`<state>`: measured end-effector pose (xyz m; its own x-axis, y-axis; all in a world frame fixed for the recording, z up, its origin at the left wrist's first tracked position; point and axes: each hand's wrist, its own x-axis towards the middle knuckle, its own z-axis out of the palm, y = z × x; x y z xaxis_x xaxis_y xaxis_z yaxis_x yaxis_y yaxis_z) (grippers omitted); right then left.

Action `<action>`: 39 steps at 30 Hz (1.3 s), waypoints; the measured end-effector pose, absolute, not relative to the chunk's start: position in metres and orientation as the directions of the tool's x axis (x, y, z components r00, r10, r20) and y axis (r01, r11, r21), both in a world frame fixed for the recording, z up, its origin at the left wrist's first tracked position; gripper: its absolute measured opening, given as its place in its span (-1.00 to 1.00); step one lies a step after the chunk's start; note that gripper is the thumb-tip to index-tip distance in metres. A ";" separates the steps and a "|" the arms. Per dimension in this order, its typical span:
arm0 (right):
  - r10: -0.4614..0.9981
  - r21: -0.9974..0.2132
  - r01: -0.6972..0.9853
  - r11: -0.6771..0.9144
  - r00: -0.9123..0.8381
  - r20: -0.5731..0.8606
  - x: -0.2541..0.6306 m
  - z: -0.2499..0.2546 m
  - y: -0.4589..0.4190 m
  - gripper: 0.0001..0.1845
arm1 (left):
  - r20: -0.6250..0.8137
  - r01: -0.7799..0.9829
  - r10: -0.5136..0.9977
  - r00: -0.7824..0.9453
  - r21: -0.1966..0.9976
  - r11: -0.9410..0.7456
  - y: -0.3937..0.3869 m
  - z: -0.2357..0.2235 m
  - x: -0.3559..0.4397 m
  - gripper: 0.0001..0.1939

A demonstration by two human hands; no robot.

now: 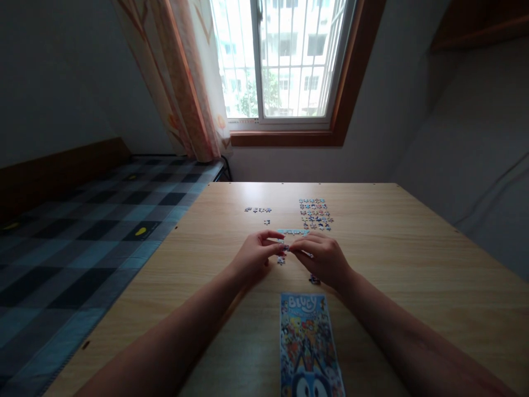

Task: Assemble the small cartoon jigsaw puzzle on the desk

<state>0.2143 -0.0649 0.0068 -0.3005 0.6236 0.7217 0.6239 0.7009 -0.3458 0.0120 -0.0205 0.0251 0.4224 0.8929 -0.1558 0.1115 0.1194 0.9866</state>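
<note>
Both hands meet over a partly joined jigsaw puzzle [292,232], whose light-blue top row shows just beyond the fingers. My left hand [260,251] pinches a small puzzle piece [286,248] between thumb and fingers. From the other side my right hand [324,253] has its fingertips closed at that same piece; the fingers partly hide it. Joined pieces [281,260] run down the puzzle's left side, below the left fingertips. Close under the right wrist lies another small cluster of pieces [314,279].
Loose pieces lie in rows [315,214] at the back right of the wooden table [413,264], with a short row [258,210] and a single piece [266,222] at back left. A "Bluey" picture box [309,342] lies in front. A checked bed [103,220] adjoins the left edge.
</note>
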 end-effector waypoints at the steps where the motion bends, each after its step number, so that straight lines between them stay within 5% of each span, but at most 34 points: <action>1: 0.630 -0.349 0.623 0.700 -0.307 0.714 0.215 0.007 -0.065 -0.85 | -0.158 0.113 0.897 0.412 0.986 0.121 -0.020 0.025 0.012 -0.60; 10: 0.641 -0.363 0.617 0.698 -0.314 0.701 0.216 0.007 -0.066 -0.83 | -0.154 0.172 0.907 0.392 0.981 0.092 -0.020 0.027 0.012 -0.71; 13: 0.659 -0.380 0.615 0.691 -0.319 0.681 0.217 0.004 -0.064 -0.84 | -0.034 0.273 0.925 0.378 0.959 -0.076 -0.015 0.029 0.007 -0.82; 19: 0.715 -0.397 0.613 0.684 -0.453 0.533 0.215 -0.003 -0.065 -0.85 | 0.299 0.634 0.842 0.450 0.556 -0.537 -0.004 0.024 -0.005 -0.70; 25: 0.687 -0.359 0.594 0.720 -0.537 0.490 0.209 0.002 -0.069 -0.81 | 0.254 0.697 0.820 0.513 0.434 -0.571 -0.005 0.009 -0.005 -0.49; 39: 0.698 -0.325 0.625 0.710 -0.559 0.448 0.207 0.000 -0.069 -0.78 | 0.153 0.745 0.839 0.522 0.397 -0.535 -0.004 0.007 -0.005 -0.41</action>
